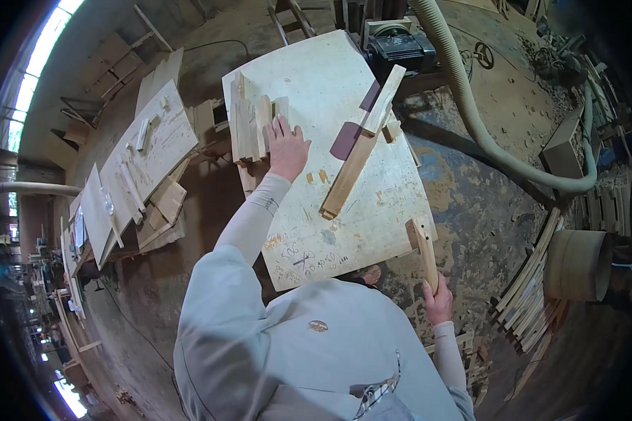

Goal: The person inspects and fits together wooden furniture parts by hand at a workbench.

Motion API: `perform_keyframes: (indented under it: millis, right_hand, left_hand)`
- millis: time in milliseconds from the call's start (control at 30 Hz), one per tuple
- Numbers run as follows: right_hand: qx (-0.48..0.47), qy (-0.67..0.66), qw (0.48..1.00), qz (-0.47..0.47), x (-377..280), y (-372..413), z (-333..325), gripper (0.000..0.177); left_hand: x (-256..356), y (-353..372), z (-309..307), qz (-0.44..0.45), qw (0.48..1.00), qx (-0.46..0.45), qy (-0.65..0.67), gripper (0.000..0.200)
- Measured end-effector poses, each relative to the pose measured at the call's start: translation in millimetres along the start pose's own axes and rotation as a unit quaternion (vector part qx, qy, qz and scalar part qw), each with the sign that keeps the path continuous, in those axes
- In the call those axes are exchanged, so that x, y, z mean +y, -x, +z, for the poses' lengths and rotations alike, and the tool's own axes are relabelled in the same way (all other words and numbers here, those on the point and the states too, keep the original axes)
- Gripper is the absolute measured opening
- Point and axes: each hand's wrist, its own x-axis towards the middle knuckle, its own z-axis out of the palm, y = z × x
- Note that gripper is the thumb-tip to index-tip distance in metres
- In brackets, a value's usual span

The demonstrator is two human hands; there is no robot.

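My left hand (288,146) reaches across the pale work board (372,231), fingers stretched out at the edge of a row of upright wooden pieces (244,133). The fingertips seem to touch the nearest piece; the hand holds nothing. Low at the right, my right hand (439,303) is wrapped round a wooden piece (426,256) with small holes near its upper end. That piece is beside the board's right edge. Between the hands, a long joined wooden bar (351,175) lies diagonally on the board, and purple sandpaper-like sheets (344,142) show beside it.
Behind the board stands a dark motor (400,52). A thick ribbed hose (463,105) curves down the right side. Thin wooden strips (530,288) lie on the floor near a round drum (576,265). More boards (151,137) with wood pieces stand at the left.
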Motion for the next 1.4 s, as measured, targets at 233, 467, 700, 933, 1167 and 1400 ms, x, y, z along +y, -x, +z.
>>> perform_keyframes:
  millis: [233,467,700,933,1167,1400]
  right_hand:
    - [0.006,-0.009,1.0,-0.014,1.8,0.1,0.3,0.054]
    - [-0.013,-0.02,1.0,-0.018,-7.3,-4.7,-2.9,0.053]
    - [0.002,-0.039,0.999,0.014,-8.4,2.3,-1.9,0.053]
    - [-0.02,-0.033,0.999,0.007,-11.4,-8.8,-0.4,0.052]
    - [-0.031,-0.046,0.997,0.052,-22.8,-9.2,-4.2,0.051]
    - [-0.019,-0.027,0.999,0.044,-13.2,-9.4,5.1,0.052]
  left_hand:
    - [-12.8,-25.8,22.4,0.001,0.982,0.128,0.142,0.041]
    - [-13.7,-29.2,30.6,-0.043,0.969,0.158,0.187,0.045]
    - [-0.2,-47.9,23.1,-0.055,0.958,0.195,0.204,0.056]
    - [-12.8,-58.3,39.4,-0.064,0.948,0.189,0.248,0.063]
    - [50.7,-93.8,20.7,0.045,0.868,0.211,0.448,0.063]
    - [126.6,-181.7,25.6,0.059,0.847,0.2,0.49,0.058]
